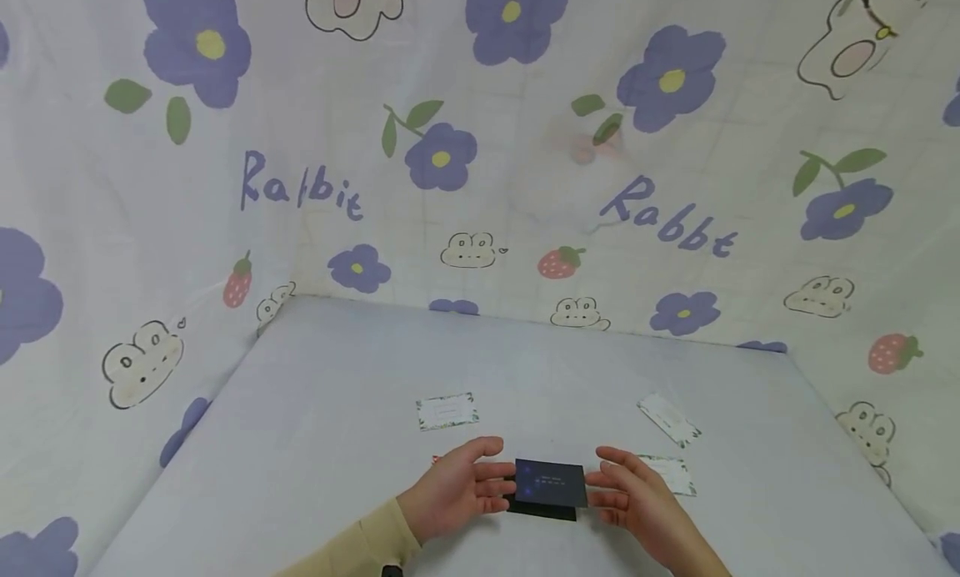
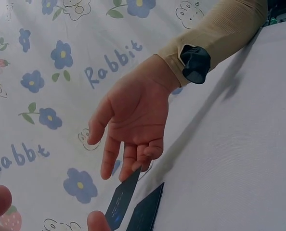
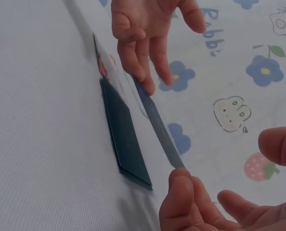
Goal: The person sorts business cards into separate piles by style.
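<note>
At the bottom centre of the head view, the left hand (image 1: 457,494) and right hand (image 1: 637,502) hold a dark card (image 1: 551,483) between them by its short edges. Fingers are nearly straight, their tips pressing the card ends. The card hovers just above a dark stack of cards (image 1: 542,510) lying on the white table (image 1: 315,410). Farther back, three pale cards lie flat: one centre-left (image 1: 447,411), two on the right (image 1: 669,418).

Three pale cards (image 1: 447,411) lie on the white table (image 1: 315,444)
</note>
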`<state>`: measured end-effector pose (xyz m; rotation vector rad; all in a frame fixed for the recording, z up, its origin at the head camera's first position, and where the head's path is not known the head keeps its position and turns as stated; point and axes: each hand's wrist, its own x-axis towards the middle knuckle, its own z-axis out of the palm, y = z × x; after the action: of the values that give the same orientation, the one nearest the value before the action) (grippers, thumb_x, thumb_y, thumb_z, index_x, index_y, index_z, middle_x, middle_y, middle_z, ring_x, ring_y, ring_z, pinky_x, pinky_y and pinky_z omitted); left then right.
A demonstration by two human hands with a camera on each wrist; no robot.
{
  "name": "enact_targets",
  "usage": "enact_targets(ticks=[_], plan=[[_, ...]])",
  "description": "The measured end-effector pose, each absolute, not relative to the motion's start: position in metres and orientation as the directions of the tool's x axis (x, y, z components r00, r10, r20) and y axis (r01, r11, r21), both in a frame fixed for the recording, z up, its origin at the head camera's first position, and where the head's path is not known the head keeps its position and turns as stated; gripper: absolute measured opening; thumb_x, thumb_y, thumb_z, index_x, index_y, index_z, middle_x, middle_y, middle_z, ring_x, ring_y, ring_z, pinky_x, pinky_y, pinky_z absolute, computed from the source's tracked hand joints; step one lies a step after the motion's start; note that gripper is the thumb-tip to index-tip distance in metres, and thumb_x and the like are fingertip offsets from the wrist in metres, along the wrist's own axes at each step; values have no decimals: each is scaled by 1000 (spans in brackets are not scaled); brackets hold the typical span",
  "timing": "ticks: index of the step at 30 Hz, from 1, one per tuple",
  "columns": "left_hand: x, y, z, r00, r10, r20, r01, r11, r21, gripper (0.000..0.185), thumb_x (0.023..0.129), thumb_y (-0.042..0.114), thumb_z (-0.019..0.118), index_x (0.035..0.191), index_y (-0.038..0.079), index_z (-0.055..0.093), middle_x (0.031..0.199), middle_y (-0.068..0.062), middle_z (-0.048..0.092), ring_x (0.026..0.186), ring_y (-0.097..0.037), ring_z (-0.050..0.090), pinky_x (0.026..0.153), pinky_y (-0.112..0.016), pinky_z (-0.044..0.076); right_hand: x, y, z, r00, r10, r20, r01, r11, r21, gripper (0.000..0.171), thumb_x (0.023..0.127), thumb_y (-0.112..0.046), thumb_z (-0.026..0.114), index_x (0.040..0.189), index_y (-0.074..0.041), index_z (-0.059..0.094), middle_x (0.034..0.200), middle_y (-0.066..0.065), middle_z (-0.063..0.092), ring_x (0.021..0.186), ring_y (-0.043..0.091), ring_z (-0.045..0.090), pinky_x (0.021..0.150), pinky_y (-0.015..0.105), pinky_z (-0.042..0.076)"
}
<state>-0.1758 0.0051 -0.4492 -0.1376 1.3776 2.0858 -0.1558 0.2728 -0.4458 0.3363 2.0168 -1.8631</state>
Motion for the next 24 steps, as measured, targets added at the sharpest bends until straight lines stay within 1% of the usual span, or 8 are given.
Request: enact_targets(ticks=[5, 9, 15, 24], plan=[[-175, 2, -449, -789, 460, -407, -557, -256, 790, 67, 104, 32, 49, 158, -1, 26, 154, -41, 36, 139, -52, 45, 99, -41, 51, -155, 275, -449, -899, -118, -422, 415, 79, -906, 65, 106, -34, 50, 155, 2, 24, 108, 1, 70, 91, 13, 69, 79, 28, 55], [-176, 1, -448, -782, 469, -410, -561, -244, 791, 69, 104, 32, 49, 158, -2, 22, 155, -41, 33, 142, -54, 39, 102, -44, 50, -153, 276, -452, -899, -166, -406, 393, 103, -914, 64, 107, -32, 48, 154, 4, 24, 109, -1, 71, 93, 13, 70, 80, 28, 56], [-176, 3, -451, -779, 449, -438, -576, -234, 783, 73, 102, 32, 52, 158, -3, 21, 156, -42, 31, 142, -55, 39, 101, -44, 50, -152, 275, -458, -893, -183, -411, 393, 126, -911, 66, 107, -35, 48, 155, 4, 24, 113, 1, 72, 94, 14, 70, 81, 30, 57], [-175, 2, -448, -789, 453, -415, -554, -233, 799, 74, 100, 30, 50, 160, -2, 20, 157, -41, 28, 142, -58, 37, 110, -55, 45, -151, 276, -461, -890, -198, -410, 394, 118, -911, 67, 108, -35, 47, 155, 6, 22, 113, 1, 72, 94, 15, 71, 81, 29, 58]])
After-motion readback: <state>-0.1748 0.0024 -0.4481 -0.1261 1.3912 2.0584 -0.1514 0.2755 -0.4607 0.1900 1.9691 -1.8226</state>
